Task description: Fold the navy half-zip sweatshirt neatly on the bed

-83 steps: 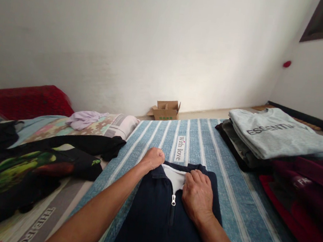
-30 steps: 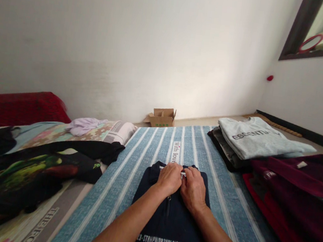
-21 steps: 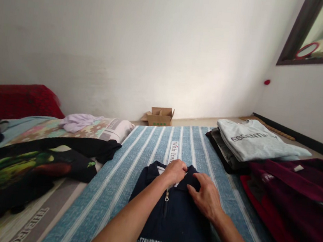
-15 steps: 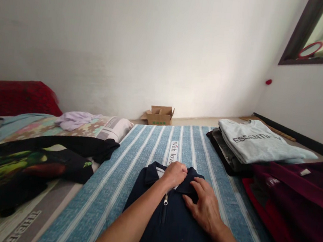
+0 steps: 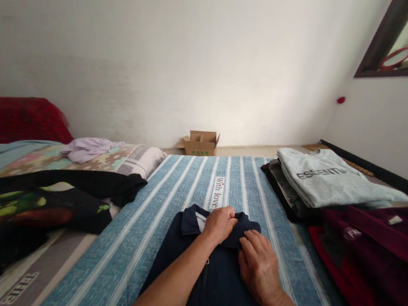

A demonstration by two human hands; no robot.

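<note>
A folded navy shirt (image 5: 220,289) with a collar and a short front zipper lies in front of me on a blue striped bedspread (image 5: 129,243). My left hand (image 5: 220,223) is at the neck opening, its fingers closed on the collar (image 5: 192,222). Over the right side of the collar, my right hand (image 5: 259,264) has its fingers bent together, the tips pinching the collar's edge. The zipper pull is partly covered by my left forearm. White lettering on the chest shows only at the bottom edge of the view.
On the right are a folded grey sweatshirt (image 5: 319,179) atop dark clothes and a maroon garment (image 5: 391,265) over red cloth. A black printed garment (image 5: 32,216) and a lilac cloth (image 5: 91,150) lie left. A cardboard box (image 5: 199,143) stands by the wall.
My right hand's thumb and fingers have drawn together at the collar. My left hand keeps its hold. The shirt sits slightly lower in view, with less lettering showing.
</note>
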